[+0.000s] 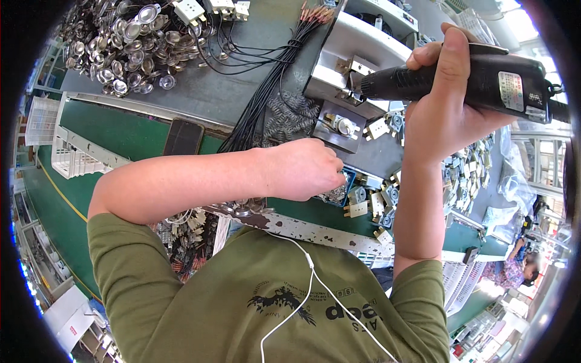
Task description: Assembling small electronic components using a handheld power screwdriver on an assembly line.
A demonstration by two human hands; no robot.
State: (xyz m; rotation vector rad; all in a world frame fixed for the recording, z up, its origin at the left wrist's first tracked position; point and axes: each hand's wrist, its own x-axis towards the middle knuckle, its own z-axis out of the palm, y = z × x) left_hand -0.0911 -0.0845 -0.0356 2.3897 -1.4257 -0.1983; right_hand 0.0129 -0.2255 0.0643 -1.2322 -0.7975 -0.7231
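Observation:
My right hand (445,100) grips a black electric screwdriver (478,81), its tip pointing left at a metal fixture (339,124) that holds a small round part (344,125). My left hand (302,169) is closed into a fist just below the fixture, over a small blue tray (350,181) of tiny parts; whether it pinches anything is hidden. A bundle of black wires (260,103) with copper terminals runs past the left hand's far side.
A heap of shiny metal cups (121,45) lies at the far left of the grey bench. White connectors (212,9) sit at the back. Small beige terminal blocks (375,206) are scattered near the right forearm. A green conveyor (115,130) runs alongside. Another person (514,269) sits far right.

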